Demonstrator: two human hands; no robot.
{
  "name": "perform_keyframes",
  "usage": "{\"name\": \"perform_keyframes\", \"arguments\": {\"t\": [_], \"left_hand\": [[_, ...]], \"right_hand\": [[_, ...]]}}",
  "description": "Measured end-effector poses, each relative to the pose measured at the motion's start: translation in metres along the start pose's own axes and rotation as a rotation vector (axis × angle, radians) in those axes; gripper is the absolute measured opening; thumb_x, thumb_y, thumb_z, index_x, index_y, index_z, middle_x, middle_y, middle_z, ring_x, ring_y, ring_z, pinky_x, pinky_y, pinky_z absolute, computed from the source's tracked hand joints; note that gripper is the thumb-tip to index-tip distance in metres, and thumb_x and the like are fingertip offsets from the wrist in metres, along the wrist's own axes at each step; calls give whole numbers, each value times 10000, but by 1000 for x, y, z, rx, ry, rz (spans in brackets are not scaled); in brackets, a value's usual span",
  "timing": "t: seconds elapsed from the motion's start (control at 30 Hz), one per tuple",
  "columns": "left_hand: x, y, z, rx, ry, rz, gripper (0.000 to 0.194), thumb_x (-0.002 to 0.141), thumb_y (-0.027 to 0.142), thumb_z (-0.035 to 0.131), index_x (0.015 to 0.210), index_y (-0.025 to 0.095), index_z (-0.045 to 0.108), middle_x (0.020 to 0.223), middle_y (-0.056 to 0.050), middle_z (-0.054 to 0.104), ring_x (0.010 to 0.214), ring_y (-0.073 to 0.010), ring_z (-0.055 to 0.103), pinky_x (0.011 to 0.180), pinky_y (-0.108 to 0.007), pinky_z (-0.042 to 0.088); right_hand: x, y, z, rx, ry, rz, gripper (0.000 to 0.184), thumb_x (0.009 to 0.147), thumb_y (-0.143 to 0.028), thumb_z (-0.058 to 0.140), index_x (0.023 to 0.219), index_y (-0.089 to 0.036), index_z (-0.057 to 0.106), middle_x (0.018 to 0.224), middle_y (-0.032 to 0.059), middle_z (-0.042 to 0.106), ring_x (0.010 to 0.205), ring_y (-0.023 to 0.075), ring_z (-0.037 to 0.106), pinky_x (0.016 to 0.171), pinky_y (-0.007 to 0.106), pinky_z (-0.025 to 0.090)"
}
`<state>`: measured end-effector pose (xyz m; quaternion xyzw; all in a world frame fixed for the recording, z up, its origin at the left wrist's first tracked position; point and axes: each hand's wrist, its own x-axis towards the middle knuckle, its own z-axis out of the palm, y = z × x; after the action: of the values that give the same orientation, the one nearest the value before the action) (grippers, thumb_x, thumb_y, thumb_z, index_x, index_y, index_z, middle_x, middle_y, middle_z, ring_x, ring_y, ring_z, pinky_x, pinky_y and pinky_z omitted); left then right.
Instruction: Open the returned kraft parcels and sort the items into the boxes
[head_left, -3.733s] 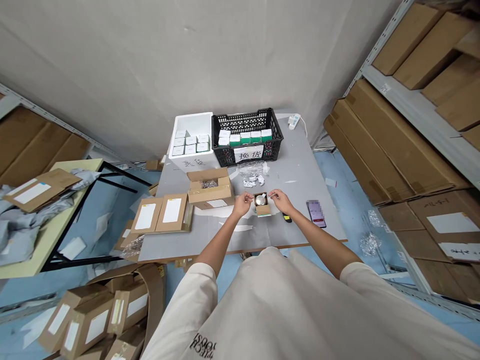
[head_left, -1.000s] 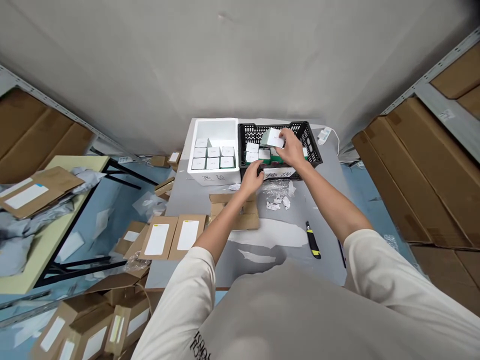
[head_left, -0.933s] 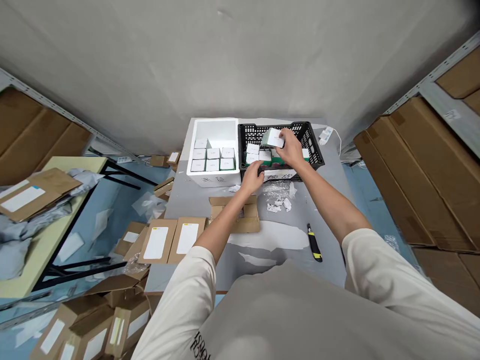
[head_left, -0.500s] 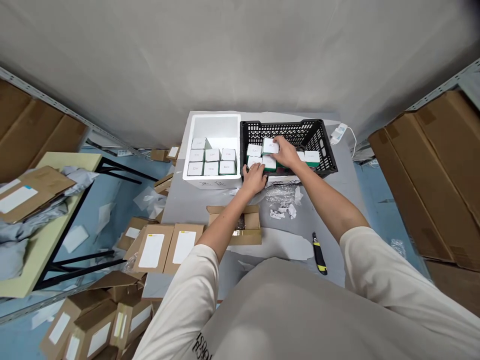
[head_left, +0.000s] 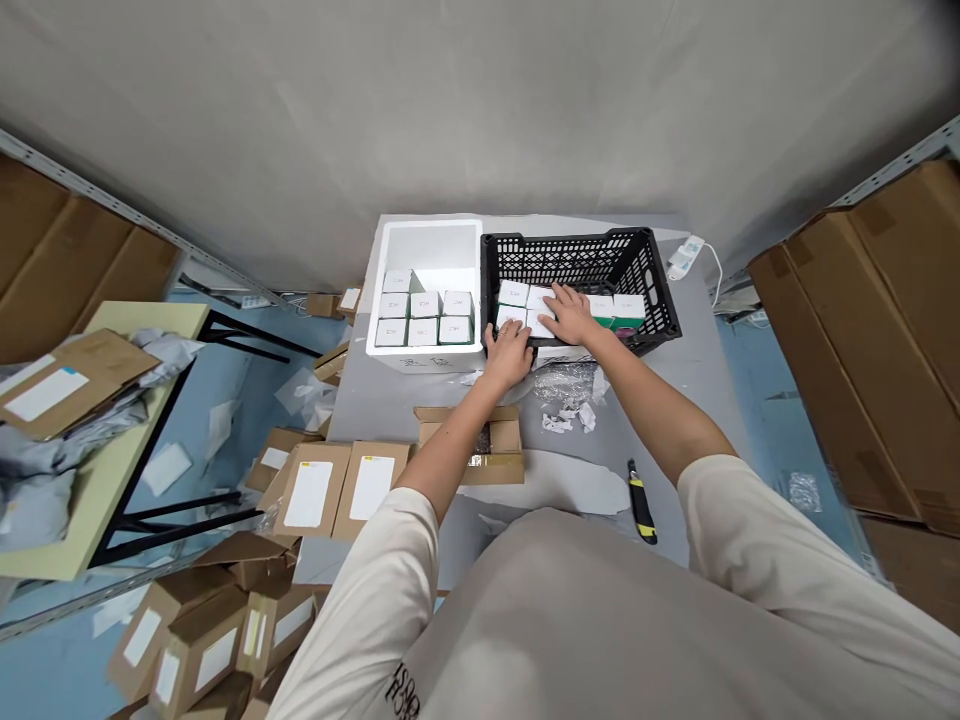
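Squarish boxes (head_left: 514, 292) with smooth white tops and green sides stand in a black plastic crate (head_left: 555, 262) with latticed walls: four packed two by two at its left end, two more towards its right end, the stretch between partly hidden by the right hand (head_left: 568, 314). That hand lies across the tops of the right-hand pair of the four, its fingers spread and clasping nothing; the left hand (head_left: 508, 352) reaches over the near rim, its fingers parted on the top of the front-left box. Just beside the crate, on its left, a thick-walled white foam tub (head_left: 429, 233) holds seven similar cartons (head_left: 426, 304), with faint marks on their lids. The bench (head_left: 679, 385) beneath is flat, grey and smooth. In front of the crate lie clear, crinkled bubble wrap (head_left: 562, 384) and crumpled white paper (head_left: 557, 424); nearer the person are an open brown cardboard box (head_left: 504, 469), partly behind the left forearm, two labelled mailers (head_left: 309, 492) and a black and yellow cutter (head_left: 641, 508). A white power strip (head_left: 684, 258) with a curling cord sits at the far right corner. Behind rises a plain grey wall (head_left: 480, 110); the floor (head_left: 787, 415) is blue, with a pale yellow table (head_left: 154, 420) to the left and large cardboard cases (head_left: 840, 350) stacked on the right.
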<state>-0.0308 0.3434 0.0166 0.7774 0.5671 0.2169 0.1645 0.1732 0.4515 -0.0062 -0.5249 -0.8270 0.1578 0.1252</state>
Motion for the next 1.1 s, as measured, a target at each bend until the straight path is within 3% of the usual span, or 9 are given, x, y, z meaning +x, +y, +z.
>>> {"name": "perform_keyframes", "arguments": {"t": [0.2, 0.37, 0.5, 0.7, 0.87, 0.97, 1.1], "left_hand": [[-27, 12, -17, -41, 27, -43, 405, 932, 219, 538, 1328, 255, 616, 1499, -132, 534, 1493, -361, 367, 1249, -685, 102], [-70, 14, -36, -38, 70, -84, 397, 936, 217, 529, 1319, 255, 625, 1519, -127, 518, 1493, -347, 361, 1251, -652, 139], [-111, 7, -48, -33, 88, -112, 403, 937, 222, 524, 1328, 243, 618, 1541, -134, 494, 1487, -339, 374, 1244, -611, 198], [-174, -20, -66, 12, 109, -190, 480, 938, 237, 501, 1416, 245, 529, 1595, -135, 419, 1510, -336, 342, 1220, -565, 280], [-231, -47, -77, 11, 193, -309, 526, 893, 249, 569, 1403, 190, 453, 1580, -186, 367, 1470, -368, 373, 1142, -552, 390], [-265, -58, -74, 35, 164, -343, 378, 878, 235, 600, 1243, 199, 509, 1453, -181, 462, 1370, -356, 464, 1089, -507, 440], [-300, -65, -57, 77, 136, -422, 249, 903, 271, 614, 1126, 209, 523, 1359, -178, 505, 1238, -352, 545, 1038, -496, 462]], "right_hand": [[-41, -16, -9, 24, 6, -15, 627, 995, -581, 446, 1487, -201, 529, 1646, 162, 396, 1525, 413, 276, 1192, 685, 216], [-83, -44, -21, 43, 56, -34, 548, 1001, -545, 451, 1400, -206, 613, 1627, 163, 415, 1503, 409, 310, 1177, 670, 249], [-120, -71, -18, 80, 103, -63, 460, 1006, -462, 465, 1338, -208, 656, 1557, 160, 497, 1448, 382, 389, 1166, 627, 304], [-175, -111, 12, 329, 50, -93, 395, 986, -413, 493, 1304, -224, 633, 1328, 130, 653, 1156, 305, 624, 1038, 497, 485], [-218, -141, 51, 540, 50, 113, 326, 918, -498, 598, 1141, -264, 555, 1199, 64, 680, 939, 233, 681, 822, 391, 551], [-239, -154, 69, 574, -4, 170, 351, 861, -512, 655, 1071, -267, 517, 1189, 49, 669, 905, 220, 688, 761, 355, 536], [-259, -163, 84, 526, -87, 183, 368, 816, -462, 687, 1062, -270, 493, 1161, 41, 673, 869, 213, 682, 728, 330, 505]]}}
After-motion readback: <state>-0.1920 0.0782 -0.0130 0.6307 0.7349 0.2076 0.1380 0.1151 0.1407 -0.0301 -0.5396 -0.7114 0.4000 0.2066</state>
